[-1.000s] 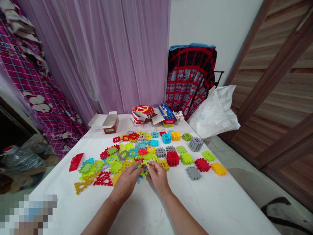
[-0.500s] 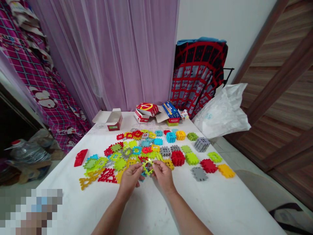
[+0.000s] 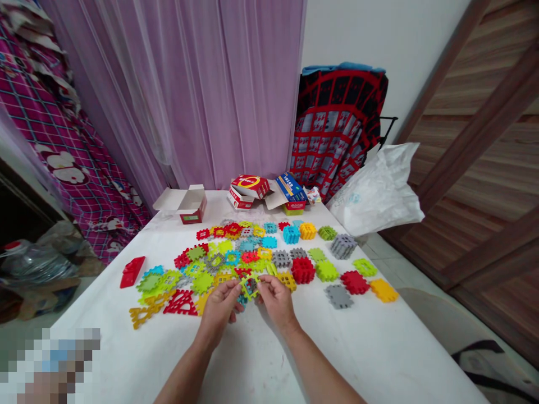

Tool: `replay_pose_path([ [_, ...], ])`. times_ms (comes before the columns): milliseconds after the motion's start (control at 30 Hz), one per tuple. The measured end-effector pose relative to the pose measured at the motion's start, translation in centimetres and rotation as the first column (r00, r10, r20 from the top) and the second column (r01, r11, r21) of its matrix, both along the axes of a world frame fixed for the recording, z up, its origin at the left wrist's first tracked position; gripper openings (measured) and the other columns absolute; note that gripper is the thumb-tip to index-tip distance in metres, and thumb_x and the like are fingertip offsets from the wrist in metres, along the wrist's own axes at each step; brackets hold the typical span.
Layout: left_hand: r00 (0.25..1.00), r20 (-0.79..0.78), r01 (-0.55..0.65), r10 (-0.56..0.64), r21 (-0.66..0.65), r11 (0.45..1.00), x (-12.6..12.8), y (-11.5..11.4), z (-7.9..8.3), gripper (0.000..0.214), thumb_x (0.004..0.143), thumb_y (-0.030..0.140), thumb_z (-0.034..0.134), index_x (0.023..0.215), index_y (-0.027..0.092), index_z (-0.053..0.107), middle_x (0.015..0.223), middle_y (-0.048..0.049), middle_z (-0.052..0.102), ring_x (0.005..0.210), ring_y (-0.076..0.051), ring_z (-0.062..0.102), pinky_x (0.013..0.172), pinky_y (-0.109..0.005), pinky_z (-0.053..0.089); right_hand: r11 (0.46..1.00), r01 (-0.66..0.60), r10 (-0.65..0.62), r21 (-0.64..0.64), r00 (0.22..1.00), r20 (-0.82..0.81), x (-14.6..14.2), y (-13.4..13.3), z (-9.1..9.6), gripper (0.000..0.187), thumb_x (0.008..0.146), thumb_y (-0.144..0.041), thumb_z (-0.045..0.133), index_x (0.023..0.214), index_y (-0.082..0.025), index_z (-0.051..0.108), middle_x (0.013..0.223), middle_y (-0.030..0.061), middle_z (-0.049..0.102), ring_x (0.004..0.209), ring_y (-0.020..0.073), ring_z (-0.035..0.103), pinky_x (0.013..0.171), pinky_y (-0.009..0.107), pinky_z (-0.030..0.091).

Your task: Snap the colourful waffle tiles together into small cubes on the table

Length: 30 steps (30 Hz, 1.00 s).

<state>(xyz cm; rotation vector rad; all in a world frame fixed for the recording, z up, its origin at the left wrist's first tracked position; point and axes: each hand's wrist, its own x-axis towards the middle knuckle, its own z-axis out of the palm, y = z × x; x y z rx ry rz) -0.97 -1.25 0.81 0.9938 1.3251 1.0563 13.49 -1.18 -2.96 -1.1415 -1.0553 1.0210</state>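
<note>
- Pinching one lime window piece [image 3: 245,291] at opposite edges; our left hand [image 3: 221,308] and right hand [image 3: 275,297] both nearly closed on it;
- it's less finger-covered than a second ago; so we're probably focused on it, by the pile's [image 3: 249,257] near side

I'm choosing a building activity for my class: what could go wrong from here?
The left hand and right hand pinch the lime-green frame piece between fingertips, so it might slip and get lost among the crowded plastic pieces, several also lime green.

The yellow toothed tile lies near the right edge of the white table; a stray bump could knock it off.
</note>
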Motion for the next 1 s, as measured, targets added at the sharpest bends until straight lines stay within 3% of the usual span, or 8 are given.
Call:
replay_pose_path([
  [267,0.996,-0.086,0.036,-0.037,-0.013,0.999,0.1,-0.9,0.2,0.048,0.063,0.060,0.065,0.083,0.017,0.058,0.039,0.0072,0.053,0.028,-0.005,0.036,0.032,-0.015,0.025,0.999,-0.013,0.008,0.043,0.994,0.107,-0.2,-0.3,0.7,0.021,0.082,-0.039,0.057,0.092,-0.020,0.060,0.053,-0.0060,0.057,0.045,0.0109,0.053,0.048,0.022,0.045],
  [367,0.994,-0.105,0.016,-0.019,-0.028,0.999,-0.2,-0.7,0.4,0.051,0.059,0.062,0.066,0.083,0.017,0.058,0.037,0.0074,0.052,0.027,-0.005,0.034,0.032,-0.016,0.023,0.992,-0.017,-0.017,0.125,0.963,0.270,0.1,-0.8,1.4,0.031,0.081,-0.032,0.058,0.109,-0.021,0.056,0.078,-0.0006,0.067,0.056,0.0111,0.058,0.056,0.024,0.050],
  [433,0.994,-0.106,0.011,-0.014,-0.029,1.000,-0.4,-0.6,0.5,0.051,0.059,0.063,0.066,0.082,0.017,0.058,0.037,0.0073,0.052,0.027,-0.005,0.034,0.032,-0.016,0.023,0.976,-0.051,-0.051,0.213,0.892,0.448,0.6,-1.1,2.1,0.048,0.075,-0.029,0.064,0.121,-0.023,0.052,0.104,0.0051,0.065,0.073,0.0142,0.062,0.070,0.029,0.053],
  [500,0.994,-0.109,0.019,-0.022,-0.024,1.000,-0.6,-0.7,0.7,0.050,0.059,0.062,0.065,0.081,0.018,0.057,0.037,0.0075,0.052,0.028,-0.005,0.034,0.033,-0.016,0.022,0.954,-0.132,-0.072,0.270,0.770,0.633,1.0,-1.5,2.9,0.062,0.070,-0.027,0.068,0.129,-0.025,0.049,0.122,0.0085,0.058,0.098,0.0202,0.060,0.086,0.035,0.051],
  [600,0.987,-0.156,0.038,-0.040,-0.017,0.999,-0.5,-1.0,1.0,0.047,0.057,0.061,0.065,0.078,0.019,0.058,0.037,0.0083,0.050,0.028,-0.006,0.037,0.032,-0.016,0.024,0.939,-0.249,-0.048,0.236,0.585,0.809,1.5,-1.9,3.9,0.070,0.070,-0.028,0.069,0.136,-0.025,0.045,0.132,0.0095,0.050,0.120,0.0244,0.049,0.099,0.039,0.045],
  [700,0.977,-0.208,0.053,-0.052,0.002,0.999,-0.3,-1.5,1.2,0.043,0.056,0.058,0.065,0.075,0.020,0.059,0.037,0.0090,0.048,0.028,-0.007,0.039,0.031,-0.017,0.024,0.936,-0.311,0.008,0.164,0.486,0.874,1.7,-2.2,4.6,0.067,0.072,-0.027,0.069,0.135,-0.024,0.046,0.129,0.0085,0.053,0.119,0.0232,0.049,0.100,0.038,0.044],
  [900,0.974,-0.212,0.088,-0.074,0.057,0.995,-0.3,-1.8,1.0,0.041,0.061,0.058,0.064,0.075,0.020,0.062,0.037,0.0077,0.049,0.028,-0.007,0.038,0.030,-0.016,0.023,0.945,-0.293,0.022,0.148,0.504,0.864,1.8,-2.5,5.5,0.058,0.070,-0.026,0.070,0.126,-0.026,0.055,0.121,0.0070,0.057,0.111,0.0227,0.054,0.095,0.035,0.046],
  [1000,0.977,-0.201,0.090,-0.067,0.107,0.990,-0.9,-1.8,0.7,0.046,0.066,0.062,0.059,0.080,0.019,0.065,0.050,0.0021,0.062,0.031,-0.008,0.043,0.030,-0.017,0.027,0.958,-0.238,-0.010,0.160,0.530,0.848,2.4,-2.8,5.9,0.058,0.069,-0.027,0.070,0.126,-0.029,0.055,0.119,0.0065,0.057,0.109,0.0227,0.055,0.092,0.035,0.047],
])
